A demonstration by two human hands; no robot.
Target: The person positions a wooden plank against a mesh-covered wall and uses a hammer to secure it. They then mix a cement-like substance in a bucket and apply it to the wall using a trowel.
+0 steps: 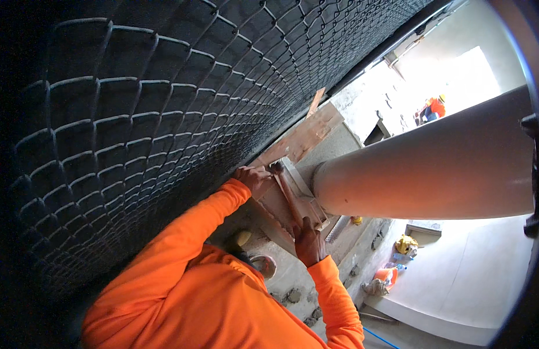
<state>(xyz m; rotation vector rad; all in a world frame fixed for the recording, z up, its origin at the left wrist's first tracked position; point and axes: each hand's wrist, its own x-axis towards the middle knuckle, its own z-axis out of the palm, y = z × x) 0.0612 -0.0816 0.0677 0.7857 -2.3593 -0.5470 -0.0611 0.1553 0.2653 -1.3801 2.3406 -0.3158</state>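
A hammer (290,195) with a wooden handle and a small dark head lies slantwise over a plank base beside the pillar. My right hand (309,243) is closed round the handle's near end. Close to the hammer's head, my left hand (253,177) is curled at the plank's fence-side edge; what its fingers hold, if anything, is hidden. A grey, mortar-stained wooden piece (300,179) stands between the hammer and the thick round pillar (421,160). Beyond my left hand, a wide wooden board (304,135) runs along the fence.
Chain-link fence (147,110) over dark sheeting rises on my left. A bucket (263,266) stands near my body. To the right are an orange bucket (386,276), a yellow hard hat (405,244) and a plastic bottle (400,267). A person in orange (436,108) is farther off.
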